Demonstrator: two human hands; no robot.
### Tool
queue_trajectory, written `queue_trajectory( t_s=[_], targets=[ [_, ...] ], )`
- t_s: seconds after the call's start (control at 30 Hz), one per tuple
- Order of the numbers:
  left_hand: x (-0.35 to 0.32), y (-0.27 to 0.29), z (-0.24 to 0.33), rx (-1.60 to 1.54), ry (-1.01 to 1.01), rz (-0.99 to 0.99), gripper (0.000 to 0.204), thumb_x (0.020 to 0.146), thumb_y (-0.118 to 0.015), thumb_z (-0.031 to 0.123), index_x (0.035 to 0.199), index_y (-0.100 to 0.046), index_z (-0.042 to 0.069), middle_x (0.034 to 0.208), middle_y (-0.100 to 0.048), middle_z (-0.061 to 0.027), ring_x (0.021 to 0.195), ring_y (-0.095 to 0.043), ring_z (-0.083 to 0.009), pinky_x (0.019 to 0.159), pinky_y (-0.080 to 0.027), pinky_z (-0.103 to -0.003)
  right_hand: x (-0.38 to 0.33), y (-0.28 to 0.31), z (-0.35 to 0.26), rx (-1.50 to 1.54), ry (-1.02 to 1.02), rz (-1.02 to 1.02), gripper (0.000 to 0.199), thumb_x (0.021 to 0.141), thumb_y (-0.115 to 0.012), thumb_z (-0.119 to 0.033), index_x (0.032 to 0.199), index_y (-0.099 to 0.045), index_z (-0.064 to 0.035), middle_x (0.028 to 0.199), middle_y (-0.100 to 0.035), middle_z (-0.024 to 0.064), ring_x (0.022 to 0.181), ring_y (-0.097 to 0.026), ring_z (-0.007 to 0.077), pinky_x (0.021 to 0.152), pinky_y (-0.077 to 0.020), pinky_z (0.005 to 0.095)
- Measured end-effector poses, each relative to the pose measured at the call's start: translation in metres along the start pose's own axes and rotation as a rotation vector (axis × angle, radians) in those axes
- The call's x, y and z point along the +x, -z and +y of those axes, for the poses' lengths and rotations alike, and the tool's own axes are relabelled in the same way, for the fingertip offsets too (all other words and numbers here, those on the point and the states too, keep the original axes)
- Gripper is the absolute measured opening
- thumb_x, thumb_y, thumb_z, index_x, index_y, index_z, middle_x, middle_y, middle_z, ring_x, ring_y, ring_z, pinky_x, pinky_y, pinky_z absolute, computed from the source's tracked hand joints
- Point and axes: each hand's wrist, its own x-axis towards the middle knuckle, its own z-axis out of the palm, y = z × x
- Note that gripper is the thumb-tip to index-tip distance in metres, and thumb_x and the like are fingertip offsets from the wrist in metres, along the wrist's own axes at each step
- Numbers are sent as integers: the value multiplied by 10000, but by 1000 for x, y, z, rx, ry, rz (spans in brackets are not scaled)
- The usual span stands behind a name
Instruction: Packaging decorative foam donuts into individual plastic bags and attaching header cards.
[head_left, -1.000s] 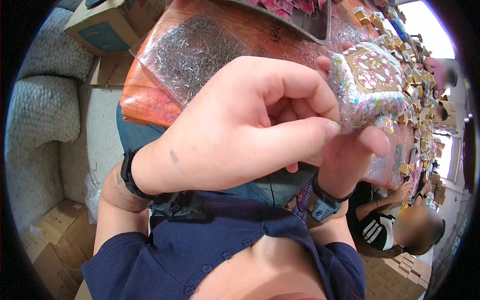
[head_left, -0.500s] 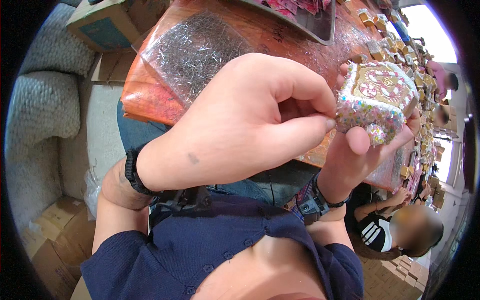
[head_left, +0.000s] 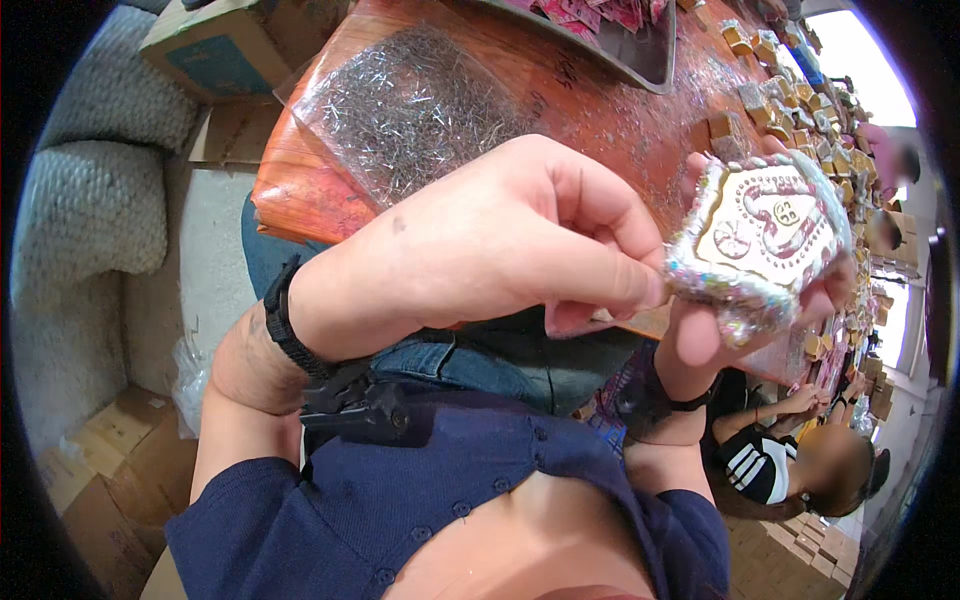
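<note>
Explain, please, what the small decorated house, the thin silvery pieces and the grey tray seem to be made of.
Small decorated house: perhaps painted resin or clay, judging by its raised, moulded-looking trim; its edge sparkles like glitter.
Thin silvery pieces: probably shiny metal, since they glint like fine wire.
Grey tray: likely dull metal, from its soft sheen, though plastic is possible.

The grey tray (head_left: 645,60) is cut off by the top edge; the decorated house (head_left: 775,220), partly blurred at right, hides much of the right hand (head_left: 699,338).
</note>
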Motion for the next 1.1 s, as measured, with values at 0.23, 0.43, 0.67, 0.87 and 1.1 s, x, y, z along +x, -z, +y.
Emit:
queue_trajectory(
  t_s=[0.23, 0.43, 0.67, 0.87, 1.1],
  targets=[
    [-2, -6, 14, 85, 47, 48, 123, 857, -701, 133, 861, -672, 14, 696, -629, -11, 543, -520, -43, 478, -370, -172, -4, 1, 4, -101, 52, -31, 708, 909, -426, -562, 1396, -246, -81, 1344, -421, 246, 1119, -558, 413, 951, -510, 483],
    [5, 2, 3, 189, -108, 82, 201, 838, -706, 152, 900, -645, -29, 687, -613, -14, 586, -544, -61, 527, -439, -208, -8, 4, 4, -178, 97, -62, 671, 903, -569, -440, 1381, -242, -101, 1295, -461, 230, 1090, -593, 371, 938, -522, 447],
    [5, 1, -8, 124, -329, 112, 217, 863, -699, 46, 992, -523, 50, 762, -579, 33, 660, -570, -42, 559, -438, -183, -17, -5, -3, 0, -76, 25, 712, 877, -699, -351, 1373, -248, -111, 1266, -489, 157, 1114, -580, 286, 954, -505, 401],
    [7, 5, -14, 525, -624, 270, 287, 844, -739, 102, 1031, -527, 49, 825, -592, -6, 691, -562, -22, 591, -454, -187, -23, -16, -10, 316, -352, -1, 843, 800, -783, -378, 1364, -220, -102, 1216, -484, 78, 1075, -542, 192, 913, -461, 332],
    [9, 32, -14, 1170, -903, 395, 479, 741, -796, 257, 1131, -584, 76, 963, -591, -74, 810, -570, -219, 681, -472, -303, -33, 31, 0, 360, -492, 21, 932, 707, -832, -388, 1436, -298, -157, 1381, -437, 175, 1229, -498, 390, 969, -495, 506]
  ],
)
